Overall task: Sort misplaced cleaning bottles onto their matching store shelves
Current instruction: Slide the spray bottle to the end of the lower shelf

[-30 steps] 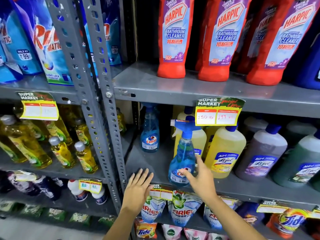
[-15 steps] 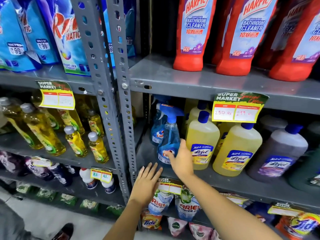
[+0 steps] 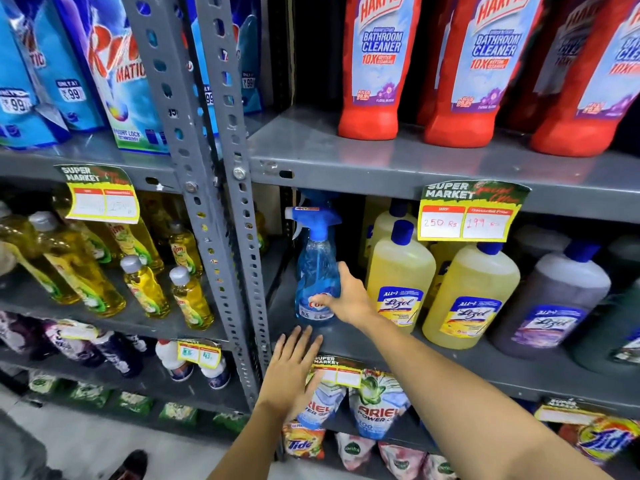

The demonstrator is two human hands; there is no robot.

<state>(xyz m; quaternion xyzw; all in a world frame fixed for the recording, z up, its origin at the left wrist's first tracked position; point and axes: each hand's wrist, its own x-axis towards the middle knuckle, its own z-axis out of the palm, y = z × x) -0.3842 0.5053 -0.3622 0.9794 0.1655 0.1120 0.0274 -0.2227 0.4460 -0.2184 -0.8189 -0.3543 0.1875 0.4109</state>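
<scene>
A blue spray bottle [image 3: 316,271] of glass cleaner stands upright at the left end of the middle right-hand shelf [image 3: 381,344], beside yellow Lizol bottles [image 3: 398,278]. My right hand [image 3: 346,299] grips the spray bottle low on its right side, over the label. A second blue spray head shows just behind the bottle. My left hand [image 3: 294,368] lies flat, fingers spread, on the front lip of that same shelf, just below the bottle, holding nothing.
Red Harpic bathroom cleaner bottles [image 3: 374,71] line the shelf above. A perforated grey upright [image 3: 239,237] divides the racks. Yellow dish-liquid bottles [image 3: 187,296] fill the left rack, detergent pouches [image 3: 114,71] above them. Purple and green Lizol bottles [image 3: 554,299] stand at right.
My right hand has slid the blue spray bottle left and back along the shelf, in front of the other spray bottle. My left hand has stayed on the shelf lip.
</scene>
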